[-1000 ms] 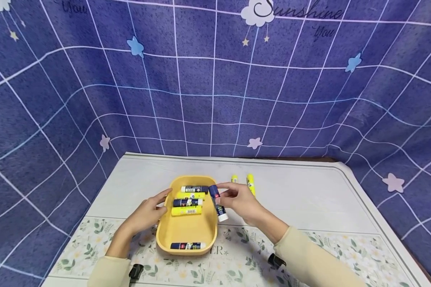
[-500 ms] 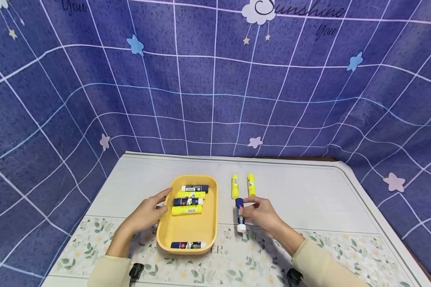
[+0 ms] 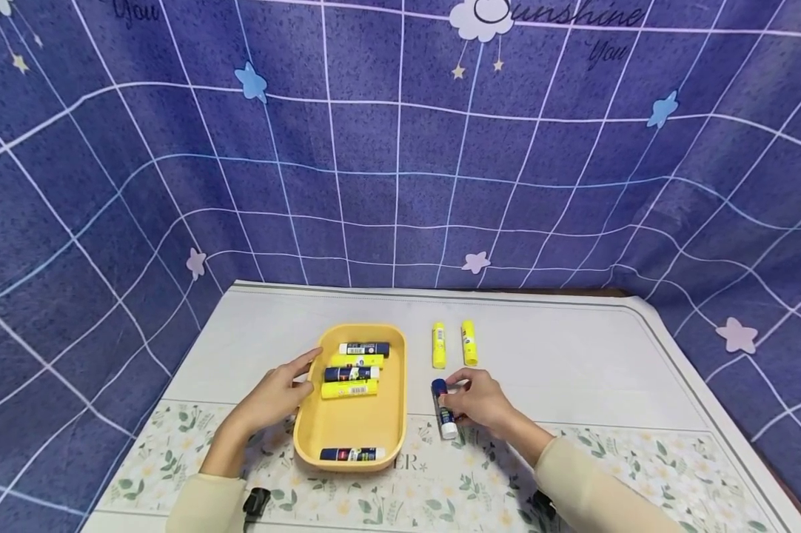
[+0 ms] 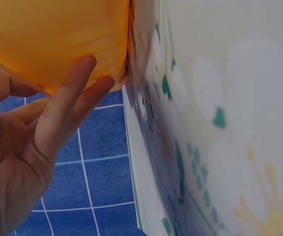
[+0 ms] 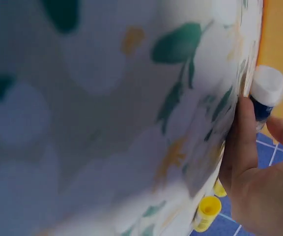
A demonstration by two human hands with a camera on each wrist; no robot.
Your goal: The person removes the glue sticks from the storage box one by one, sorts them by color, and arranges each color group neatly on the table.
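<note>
My left hand (image 3: 275, 396) holds the left side of a yellow tray (image 3: 350, 433), thumb over the rim and fingers against the outer wall (image 4: 58, 44). Inside lie navy and yellow glue sticks: a navy one (image 3: 363, 349) at the far end, then a yellow (image 3: 357, 361), a navy (image 3: 351, 374) and a yellow (image 3: 349, 389). Another navy glue stick (image 3: 352, 454) lies at the near end. Right of the tray, my right hand (image 3: 482, 403) pinches a navy glue stick (image 3: 444, 409) low over the table; its white cap (image 5: 268, 84) points toward me.
Two yellow glue sticks, one left (image 3: 438, 345) and one right (image 3: 469, 343), lie side by side beyond my right hand. A white cloth with a floral band covers the table (image 3: 574, 370). A blue gridded curtain (image 3: 400, 148) rises behind it.
My right hand has carried the navy glue stick from over the tray's right rim to the right, down onto the table area before the yellow ones. The left hand stays put.
</note>
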